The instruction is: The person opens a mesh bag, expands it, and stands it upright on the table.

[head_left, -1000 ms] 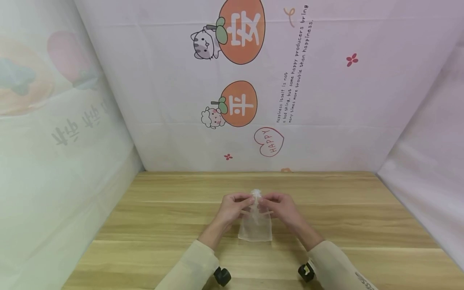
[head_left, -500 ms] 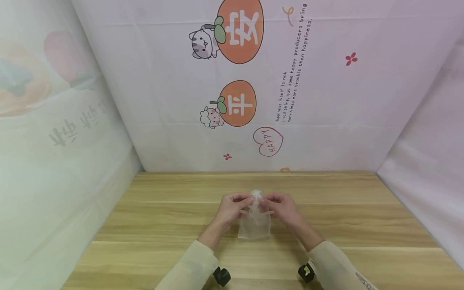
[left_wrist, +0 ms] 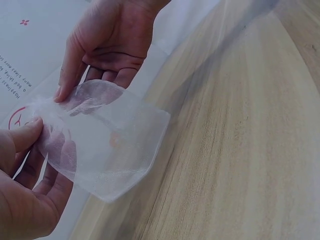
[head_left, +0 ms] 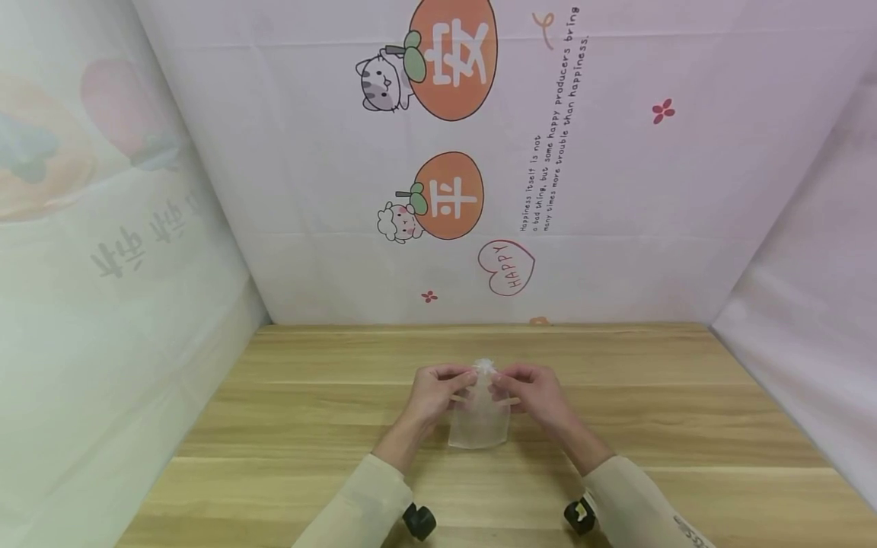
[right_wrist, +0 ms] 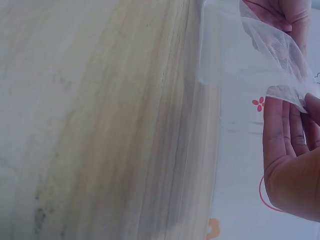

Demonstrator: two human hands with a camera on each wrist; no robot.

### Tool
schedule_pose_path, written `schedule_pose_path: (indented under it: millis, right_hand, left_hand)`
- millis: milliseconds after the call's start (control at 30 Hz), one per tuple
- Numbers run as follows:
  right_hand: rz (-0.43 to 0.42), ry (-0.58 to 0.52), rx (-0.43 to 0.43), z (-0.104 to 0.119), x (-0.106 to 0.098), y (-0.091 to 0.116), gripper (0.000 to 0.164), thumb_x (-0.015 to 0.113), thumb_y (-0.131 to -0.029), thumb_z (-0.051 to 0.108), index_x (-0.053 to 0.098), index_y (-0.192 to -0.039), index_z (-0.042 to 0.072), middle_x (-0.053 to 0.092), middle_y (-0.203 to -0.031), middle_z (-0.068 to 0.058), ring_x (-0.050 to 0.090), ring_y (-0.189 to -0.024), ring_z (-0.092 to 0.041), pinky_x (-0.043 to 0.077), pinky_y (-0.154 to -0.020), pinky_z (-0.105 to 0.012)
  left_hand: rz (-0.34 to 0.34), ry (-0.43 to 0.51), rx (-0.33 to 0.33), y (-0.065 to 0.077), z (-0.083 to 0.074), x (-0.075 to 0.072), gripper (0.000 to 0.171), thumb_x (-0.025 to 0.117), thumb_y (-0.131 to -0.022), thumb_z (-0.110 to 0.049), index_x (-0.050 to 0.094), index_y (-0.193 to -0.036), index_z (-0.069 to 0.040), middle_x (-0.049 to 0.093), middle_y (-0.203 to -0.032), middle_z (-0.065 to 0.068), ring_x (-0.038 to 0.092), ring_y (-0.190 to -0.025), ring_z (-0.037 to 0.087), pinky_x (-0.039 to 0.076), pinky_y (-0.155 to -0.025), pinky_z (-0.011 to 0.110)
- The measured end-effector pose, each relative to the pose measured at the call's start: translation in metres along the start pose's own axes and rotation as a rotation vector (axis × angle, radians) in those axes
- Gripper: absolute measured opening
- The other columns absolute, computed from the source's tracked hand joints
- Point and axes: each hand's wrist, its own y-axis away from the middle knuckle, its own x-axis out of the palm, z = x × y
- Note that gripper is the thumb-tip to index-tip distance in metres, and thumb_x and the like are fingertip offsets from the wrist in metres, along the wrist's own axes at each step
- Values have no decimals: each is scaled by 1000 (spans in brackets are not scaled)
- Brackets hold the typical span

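A sheer white mesh pouch (head_left: 478, 428) hangs between the two hands, its gathered neck uppermost. My left hand (head_left: 435, 390) pinches the left side of the neck between thumb and fingers. On the other side my right hand (head_left: 533, 392) pinches the neck in the same way. Fingers of both hands show through the thin fabric, behind the pouch. In the left wrist view the pouch (left_wrist: 120, 145) looks flat and see-through below the bunched top, with its bottom edge off the table. The right wrist view shows part of the mesh (right_wrist: 280, 50) stretched between the hands.
A wood-grain table (head_left: 308, 426) lies under the hands. Printed white cloth (head_left: 329, 175) stands behind it, and pale cloth hangs at the left and right sides. Black camera mounts (head_left: 419, 521) sit at both wrists.
The pouch's lower edge has risen slightly and shifted a little left. Both hands keep nearly the same place and still pinch the neck.
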Motion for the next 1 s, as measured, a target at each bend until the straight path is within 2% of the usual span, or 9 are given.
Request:
schedule_pose_path:
  millis: [333,667,1000]
  right_hand:
    - [-13,-16,15,0,-1,1,19,68,-97,13,68,-100,-6,73,-93,-14,71,-85,-24,60,-77,-47]
    - [-20,-1,23,-2,-6,1,24,67,-98,17,67,-106,-6,73,-98,-14,71,-88,-25,60,-78,-46]
    - [-13,-23,21,-1,-8,3,23,67,-98,15,66,-106,-7,73,-99,-15,70,-87,-24,59,-81,-48]
  left_hand:
    - [-12,43,11,0,0,0,25,78,-89,-12,73,-105,7,73,-92,7,68,-69,13,60,-65,31]
    - [-23,59,-15,0,0,1,22,78,-89,-13,75,-104,3,72,-91,6,69,-70,14,61,-67,33]
    - [-46,61,1,0,0,2,21,77,-89,-11,74,-104,5,73,-89,6,68,-70,14,61,-65,32]
